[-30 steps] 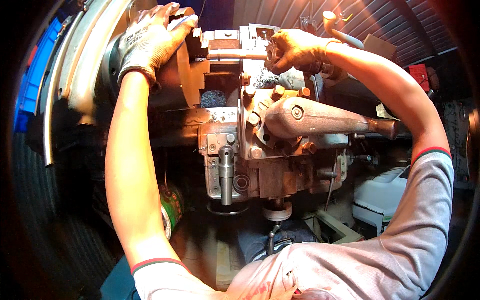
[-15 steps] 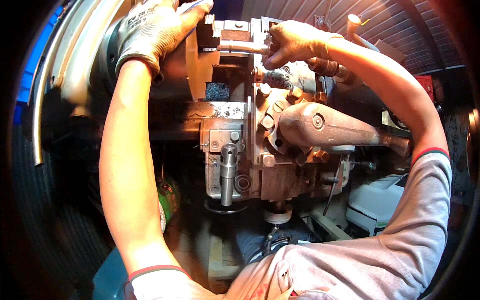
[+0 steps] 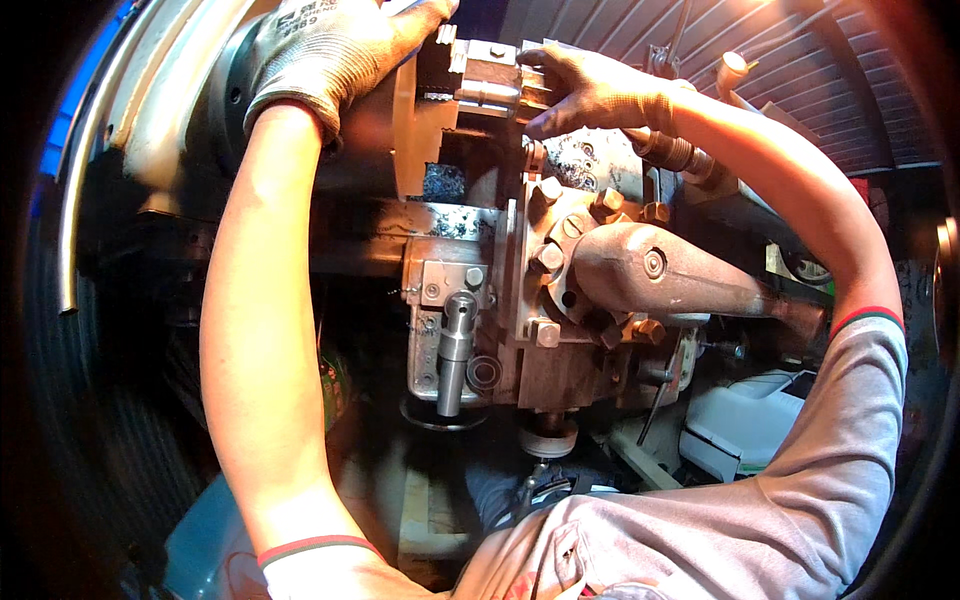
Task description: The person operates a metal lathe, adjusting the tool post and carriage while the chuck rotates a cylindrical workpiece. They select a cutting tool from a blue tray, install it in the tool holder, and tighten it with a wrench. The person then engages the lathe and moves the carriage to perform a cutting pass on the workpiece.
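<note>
- Right hand [image 3: 603, 92], gloved, had come nearer the lathe chuck [image 3: 420, 135] than in the earlier frames.
- Less of the metal rod [image 3: 486, 94] showed between chuck and right hand than a second earlier; a longer bare stretch was visible then.
- View had shifted as well: chuck, tool post and carriage all sat farther right in the frame than before.
- Left hand [image 3: 335, 55], also gloved, stayed over the chuck side; its fingers ran past the top edge this time, more cut off than earlier.
- Rod lay roughly level, left end at the chuck, right end between the right thumb and fingers.
- Right grip: thumb below, fingers above, spread wide in a C around the rod's end; earlier they looked closer in on it. Couldn't tell if the pads pressed on it.
- Left grip: back of the hand toward the camera, thumb pointing right, toward the rod's left end; fingertips out of frame, so couldn't tell if it clasped anything.
- Tool post [image 3: 565, 270] with bolts and thick lever [image 3: 690, 268] stood nearer the person than the rod, below the right hand in view.
- Silver cylindrical handle [image 3: 453, 360] at the carriage front, left of the tool post.
- Dark shavings [image 3: 444, 182] just below the chuck–rod area.
- White container [image 3: 745, 425] low on the right.
</note>
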A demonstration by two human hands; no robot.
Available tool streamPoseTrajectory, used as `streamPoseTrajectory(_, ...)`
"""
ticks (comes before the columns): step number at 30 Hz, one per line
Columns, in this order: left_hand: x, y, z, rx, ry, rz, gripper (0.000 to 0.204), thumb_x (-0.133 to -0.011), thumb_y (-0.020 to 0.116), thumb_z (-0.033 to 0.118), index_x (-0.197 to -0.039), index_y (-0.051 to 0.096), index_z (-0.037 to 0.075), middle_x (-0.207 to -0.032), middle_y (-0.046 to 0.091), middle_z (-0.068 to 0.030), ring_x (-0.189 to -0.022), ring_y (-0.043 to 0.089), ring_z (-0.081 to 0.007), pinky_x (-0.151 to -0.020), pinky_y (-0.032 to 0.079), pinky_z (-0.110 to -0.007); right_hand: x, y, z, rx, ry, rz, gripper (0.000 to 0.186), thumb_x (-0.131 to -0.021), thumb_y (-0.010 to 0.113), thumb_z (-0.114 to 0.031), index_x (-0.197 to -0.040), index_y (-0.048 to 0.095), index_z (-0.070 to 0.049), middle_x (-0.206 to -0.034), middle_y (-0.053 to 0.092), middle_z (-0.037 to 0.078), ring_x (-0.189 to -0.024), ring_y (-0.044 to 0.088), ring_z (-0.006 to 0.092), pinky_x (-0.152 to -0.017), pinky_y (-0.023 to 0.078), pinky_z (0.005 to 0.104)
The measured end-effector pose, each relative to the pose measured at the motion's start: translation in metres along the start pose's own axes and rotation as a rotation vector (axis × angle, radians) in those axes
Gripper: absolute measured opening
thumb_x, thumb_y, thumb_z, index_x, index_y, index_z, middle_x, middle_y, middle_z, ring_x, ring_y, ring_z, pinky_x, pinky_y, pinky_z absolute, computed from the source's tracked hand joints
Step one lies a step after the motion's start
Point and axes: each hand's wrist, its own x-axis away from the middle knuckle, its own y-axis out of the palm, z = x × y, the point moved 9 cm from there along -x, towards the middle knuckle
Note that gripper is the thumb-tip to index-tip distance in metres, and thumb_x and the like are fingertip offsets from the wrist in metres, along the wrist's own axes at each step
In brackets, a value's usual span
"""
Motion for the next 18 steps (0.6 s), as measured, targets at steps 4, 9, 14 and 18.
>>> streamPoseTrajectory(4, -0.001, 0.004, -0.005, -0.036, -0.034, 0.008, 0.068, -0.088, 0.049, 0.055, -0.135, 0.056, 0.005, -0.14, 0.054, -0.0161, -0.136, 0.044, -0.0324, -0.117, 0.028, -0.039, 0.0, 0.005, -0.028, 0.057, -0.053, -0.051, 0.072, -0.075, 0.085, -0.021, -0.132, 0.048, 0.004, -0.114, 0.065, 0.015, -0.106, 0.06, 0.0193, -0.096, 0.049, 0.0331)
streamPoseTrajectory(9, 0.005, -0.004, -0.007, -0.068, -0.047, 0.03, 0.071, -0.09, 0.047, 0.059, -0.137, 0.054, 0.006, -0.144, 0.051, -0.0152, -0.139, 0.041, -0.0317, -0.118, 0.026, -0.038, -0.014, 0.002, -0.021, -0.031, -0.027, -0.029, 0.06, -0.075, 0.082, -0.025, -0.122, 0.058, 0.003, -0.107, 0.067, 0.009, -0.101, 0.06, 0.0153, -0.091, 0.05, 0.032)
streamPoseTrajectory(14, 0.004, 0.0, -0.004, -0.06, -0.036, -0.001, 0.071, -0.09, 0.046, 0.058, -0.136, 0.055, 0.005, -0.144, 0.051, -0.0153, -0.139, 0.04, -0.0312, -0.118, 0.026, -0.037, -0.014, 0.008, -0.006, -0.076, 0.092, -0.112, 0.065, -0.074, 0.083, -0.023, -0.127, 0.055, 0.002, -0.112, 0.065, 0.009, -0.103, 0.06, 0.0153, -0.094, 0.048, 0.0301)
streamPoseTrajectory(18, 0.0, 0.0, -0.004, -0.023, -0.03, 0.01, 0.071, -0.091, 0.045, 0.058, -0.137, 0.054, 0.005, -0.144, 0.051, -0.0141, -0.138, 0.041, -0.0288, -0.118, 0.026, -0.037, -0.018, 0.015, 0.015, -0.107, 0.213, -0.176, 0.07, -0.073, 0.085, -0.024, -0.129, 0.052, 0.001, -0.113, 0.065, 0.011, -0.104, 0.059, 0.0146, -0.09, 0.049, 0.0316)
